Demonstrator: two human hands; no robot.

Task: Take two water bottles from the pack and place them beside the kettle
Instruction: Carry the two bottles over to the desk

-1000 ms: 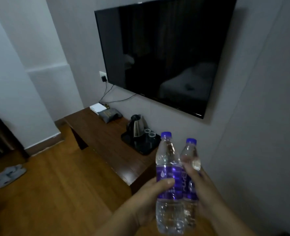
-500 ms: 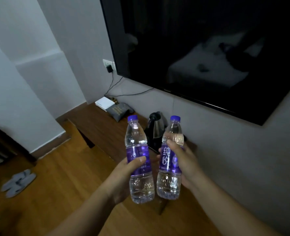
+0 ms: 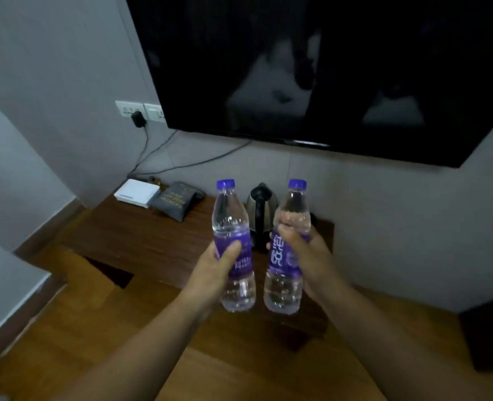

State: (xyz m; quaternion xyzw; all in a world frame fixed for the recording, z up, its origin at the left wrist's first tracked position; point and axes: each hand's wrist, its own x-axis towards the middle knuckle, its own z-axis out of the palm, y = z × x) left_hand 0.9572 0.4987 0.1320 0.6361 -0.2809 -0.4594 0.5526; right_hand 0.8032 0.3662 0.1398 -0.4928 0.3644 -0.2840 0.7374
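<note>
I hold two clear water bottles with purple labels and blue caps upright in the air over the near part of a dark wooden table (image 3: 141, 235). My left hand (image 3: 213, 273) grips the left bottle (image 3: 233, 224) at its label. My right hand (image 3: 309, 256) grips the right bottle (image 3: 285, 287) at its label. A steel kettle (image 3: 261, 204) with a black lid stands on the table by the wall, seen in the gap between the two bottles. Its base is hidden behind them. The pack is out of view.
A large dark TV (image 3: 311, 62) hangs on the wall above the table. A white box (image 3: 137, 193) and a dark pouch (image 3: 176, 201) lie at the table's far left, under wall sockets (image 3: 139, 110) with cables. The floor is wood.
I have walked closer to the table, and the view has swung to face it. The bottles have spread slightly apart and now frame the kettle.
</note>
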